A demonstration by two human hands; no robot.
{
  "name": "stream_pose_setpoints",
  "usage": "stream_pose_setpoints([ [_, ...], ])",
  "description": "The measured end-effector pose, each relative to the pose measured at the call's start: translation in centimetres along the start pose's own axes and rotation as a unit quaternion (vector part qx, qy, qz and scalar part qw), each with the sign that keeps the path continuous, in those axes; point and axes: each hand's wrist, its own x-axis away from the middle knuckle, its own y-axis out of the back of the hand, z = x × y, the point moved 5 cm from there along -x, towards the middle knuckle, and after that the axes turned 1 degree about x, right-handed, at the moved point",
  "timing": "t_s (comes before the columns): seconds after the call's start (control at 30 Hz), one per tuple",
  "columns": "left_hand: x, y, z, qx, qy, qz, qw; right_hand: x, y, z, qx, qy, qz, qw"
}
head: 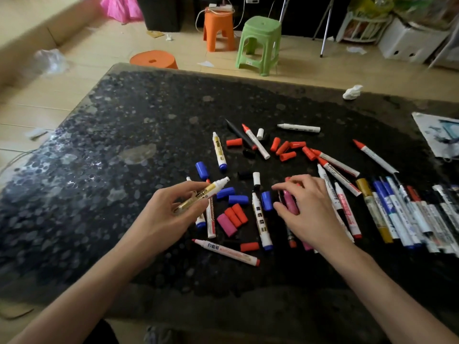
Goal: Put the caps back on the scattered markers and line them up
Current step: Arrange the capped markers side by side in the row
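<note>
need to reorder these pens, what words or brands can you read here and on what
"白板笔", as best it reads: blue print on the white marker nearest the viewer.
Gold marker in the left hand: dark print, blurred.
Lined-up markers, paper sheet: too small or blurred.

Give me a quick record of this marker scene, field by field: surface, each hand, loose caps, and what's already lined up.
surface: dark speckled table
left hand: holds an uncapped gold marker, tip pointing away
right hand: over a pink marker; grip unclear
loose caps: red caps, blue caps, a pink cap
lined up: row of markers at the right
</note>
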Motion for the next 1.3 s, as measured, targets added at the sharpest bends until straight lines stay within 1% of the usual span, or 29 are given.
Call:
stream_pose_setpoints([
  [0.1,-0.1,-0.2,0.2,-0.014,0.000,0.015,1.000,-0.1,-1.0,0.5,0.045,0.035,0.018,0.998],
  [0.17,-0.2,-0.1,0.3,-0.017,0.000,0.012,1.000,-0.1,-1.2,0.7,0.061,0.050,0.026,0.997],
  [0.33,-0.6,0.5,0.4,-0.026,-0.008,-0.005,1.000,-0.2,-1.0,0.8,0.079,0.049,0.048,0.994],
  [0.4,-0.7,0.9,0.3,-0.024,-0.005,-0.011,1.000,-0.2,-0.8,1.2,0.059,0.064,0.041,0.995],
  [0.5,-1.0,1.9,0.3,-0.028,-0.002,-0.026,0.999,-0.4,-0.2,2.7,-0.024,0.089,0.006,0.996],
  [0.53,-1.1,2.3,0.5,-0.031,-0.001,-0.031,0.999,-0.6,-0.2,3.4,-0.036,0.096,0.002,0.995],
  [0.7,-1.2,3.3,1.0,-0.037,0.004,-0.037,0.999,-2.5,-1.8,7.5,-0.030,0.135,0.005,0.990],
  [0.83,-1.1,3.8,1.2,-0.038,0.001,-0.037,0.999,-4.1,-3.3,9.0,0.027,0.114,0.030,0.993],
  [0.9,-1.0,4.0,1.4,-0.044,-0.002,-0.039,0.998,-4.7,-3.7,9.4,0.036,0.105,0.035,0.993],
  [0.97,-1.0,4.0,1.5,-0.047,0.000,-0.036,0.998,-4.7,-3.0,9.3,0.001,0.102,0.012,0.995],
  [1.03,-1.0,3.9,1.5,-0.044,0.005,-0.032,0.999,-3.9,-1.3,8.7,-0.096,0.086,-0.005,0.992],
  [1.1,-1.0,3.5,1.3,-0.048,0.003,-0.021,0.999,-2.5,0.1,8.0,-0.202,0.076,0.011,0.976],
  [1.13,-1.0,3.2,1.1,-0.051,0.001,-0.013,0.999,-1.7,0.6,7.6,-0.232,0.081,0.019,0.969],
  [1.3,-0.9,1.3,-0.4,-0.048,-0.024,0.028,0.998,1.2,2.3,5.4,-0.275,0.072,0.013,0.959],
])
